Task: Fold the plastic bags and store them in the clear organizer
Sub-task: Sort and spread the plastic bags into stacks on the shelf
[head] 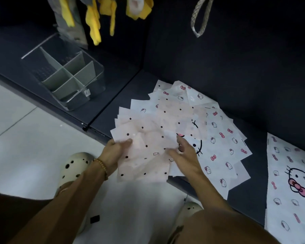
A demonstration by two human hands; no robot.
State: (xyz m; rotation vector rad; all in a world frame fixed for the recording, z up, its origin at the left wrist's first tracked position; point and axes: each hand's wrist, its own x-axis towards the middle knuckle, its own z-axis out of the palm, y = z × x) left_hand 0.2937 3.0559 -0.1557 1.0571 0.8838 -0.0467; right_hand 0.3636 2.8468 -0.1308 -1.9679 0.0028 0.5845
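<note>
A fanned pile of white and pale pink plastic bags (pixel 217 138) with cat-face, bow and dot prints lies on a dark low shelf. My left hand (pixel 113 152) pinches the left edge of a pink dotted bag (pixel 146 155) lifted at the pile's front. My right hand (pixel 185 155) rests with spread fingers on that bag's right side. The clear organizer (pixel 63 74) with grey-green dividers stands on the shelf to the upper left, apart from the bags; its compartments look bare.
Another printed bag (pixel 289 187) lies at the right edge of the shelf (pixel 264 205). Yellow gloves (pixel 95 22) and a rope loop (pixel 201 16) hang against the dark back wall. My beige clogs (pixel 74 166) stand on the white tiled floor (pixel 33 155).
</note>
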